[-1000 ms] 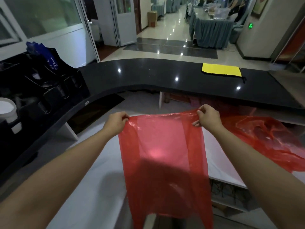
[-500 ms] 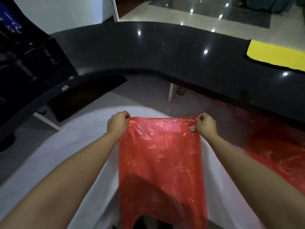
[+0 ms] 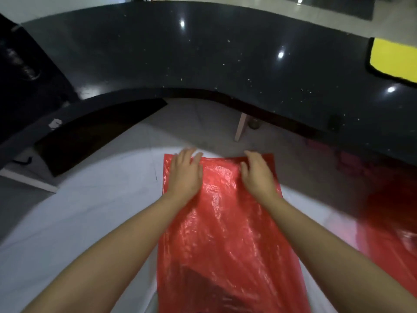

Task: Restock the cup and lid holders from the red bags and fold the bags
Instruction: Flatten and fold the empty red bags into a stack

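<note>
Black speckled counter (image 3: 225, 64) is curving across the top of the view, reflecting ceiling lights. Yellow cloth (image 3: 393, 58) is lying on it at far right. White table surface (image 3: 85, 213) is sitting below, nearer the camera. Pale support leg (image 3: 239, 127) is showing under the counter.

A service counter area: curved polished black countertop (image 3: 225, 59) above a white work surface (image 3: 79, 211).

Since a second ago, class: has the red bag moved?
Yes. The red bag has come down from hanging in the air onto the white table, with both hands pressing its far end flat.
</note>
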`<state>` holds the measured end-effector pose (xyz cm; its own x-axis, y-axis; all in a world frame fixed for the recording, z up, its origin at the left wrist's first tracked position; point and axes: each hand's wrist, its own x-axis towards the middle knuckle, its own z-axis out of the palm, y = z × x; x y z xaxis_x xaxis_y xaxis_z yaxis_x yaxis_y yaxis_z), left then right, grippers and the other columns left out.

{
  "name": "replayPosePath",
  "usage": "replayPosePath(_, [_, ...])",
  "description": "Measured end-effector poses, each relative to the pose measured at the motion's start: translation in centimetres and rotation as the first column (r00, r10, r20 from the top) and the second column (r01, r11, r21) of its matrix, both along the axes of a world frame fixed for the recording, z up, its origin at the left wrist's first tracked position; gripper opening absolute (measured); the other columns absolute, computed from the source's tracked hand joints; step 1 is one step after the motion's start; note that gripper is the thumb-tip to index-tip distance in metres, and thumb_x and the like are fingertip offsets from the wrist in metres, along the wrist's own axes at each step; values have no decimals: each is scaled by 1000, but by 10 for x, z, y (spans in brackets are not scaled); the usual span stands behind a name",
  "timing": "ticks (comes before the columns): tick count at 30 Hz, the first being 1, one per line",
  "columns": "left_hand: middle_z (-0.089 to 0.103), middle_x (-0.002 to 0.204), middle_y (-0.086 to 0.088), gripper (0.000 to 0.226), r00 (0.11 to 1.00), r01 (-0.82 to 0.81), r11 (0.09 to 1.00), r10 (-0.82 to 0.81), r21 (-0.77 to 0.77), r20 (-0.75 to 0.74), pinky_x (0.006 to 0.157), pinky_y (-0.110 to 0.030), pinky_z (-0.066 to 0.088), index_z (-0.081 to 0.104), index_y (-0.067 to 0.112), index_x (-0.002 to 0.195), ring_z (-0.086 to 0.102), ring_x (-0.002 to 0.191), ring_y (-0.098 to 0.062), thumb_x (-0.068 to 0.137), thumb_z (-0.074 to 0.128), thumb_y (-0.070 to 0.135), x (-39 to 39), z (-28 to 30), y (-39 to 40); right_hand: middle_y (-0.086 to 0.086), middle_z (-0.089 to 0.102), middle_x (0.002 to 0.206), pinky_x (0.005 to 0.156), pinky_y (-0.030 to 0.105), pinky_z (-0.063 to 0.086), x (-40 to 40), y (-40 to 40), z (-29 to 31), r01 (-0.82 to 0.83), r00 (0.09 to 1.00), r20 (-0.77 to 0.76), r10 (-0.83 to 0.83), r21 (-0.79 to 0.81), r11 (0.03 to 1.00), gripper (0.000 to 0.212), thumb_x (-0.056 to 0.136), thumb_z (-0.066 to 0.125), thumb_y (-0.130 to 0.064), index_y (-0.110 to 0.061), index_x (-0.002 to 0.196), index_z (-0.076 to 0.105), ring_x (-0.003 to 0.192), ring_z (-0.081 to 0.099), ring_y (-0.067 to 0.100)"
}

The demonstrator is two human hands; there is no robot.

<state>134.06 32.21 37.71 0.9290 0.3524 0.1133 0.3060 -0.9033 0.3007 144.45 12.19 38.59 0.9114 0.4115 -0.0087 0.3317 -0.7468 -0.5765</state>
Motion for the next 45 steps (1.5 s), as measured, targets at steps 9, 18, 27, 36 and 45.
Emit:
replayPosePath(9, [-16, 169, 0, 66, 933, -83, 997, 78, 2, -352, 123, -52, -12, -7, 33, 161, -23, 153, -24, 103, 13, 59, -18, -54, -17, -3, -4, 170, 124, 44, -12, -41, 37, -63, -291, 951, -14, 309, -380, 878, 63, 106, 15, -56, -28, 162, 12, 156, -12, 18])
replayPosePath(18, [-3, 170, 1, 70, 969, -73, 996, 84, 57, -232, 126, -49, -2, 5, 41, 160, -13, 156, -22, 98, 12, 72, -36, -71, 12, -4, 12, 170, 126, 50, 5, -9, -11, -71, -135, 977, 89, 193, -445, 885, 62, 101, 15, -65, -42, 158, 18, 156, 9, 26])
replayPosePath(27, [-11, 170, -2, 69, 974, -51, 997, 62, 56, -217, 126, -50, -1, 0, 43, 160, -22, 154, -22, 99, 13, 73, -41, -73, 31, 5, 16, 169, 127, 46, 3, 0, -42, -70, -43, 986, 131, 106, -411, 911, 61, 103, 20, -61, -34, 158, 27, 157, -4, 24])
replayPosePath(36, [-15, 168, -9, 65, 963, 23, 998, -8, 52, -270, 125, -51, -6, -3, 30, 161, -24, 153, -27, 103, 5, 58, -32, -33, 2, 7, -2, 170, 126, 44, -7, -31, -17, -40, -110, 987, 72, 146, -369, 923, 65, 104, 11, -56, -28, 163, 6, 157, -9, 25])
replayPosePath(45, [-15, 169, 4, 62, 954, 19, 999, -8, 36, -299, 124, -52, -6, -4, 42, 159, -22, 153, -19, 103, 11, 63, -90, -61, -47, -3, -6, 170, 126, 49, -4, -112, -14, -73, -212, 968, 33, 247, -415, 885, 61, 105, 14, -60, -37, 161, 7, 155, -17, 18])
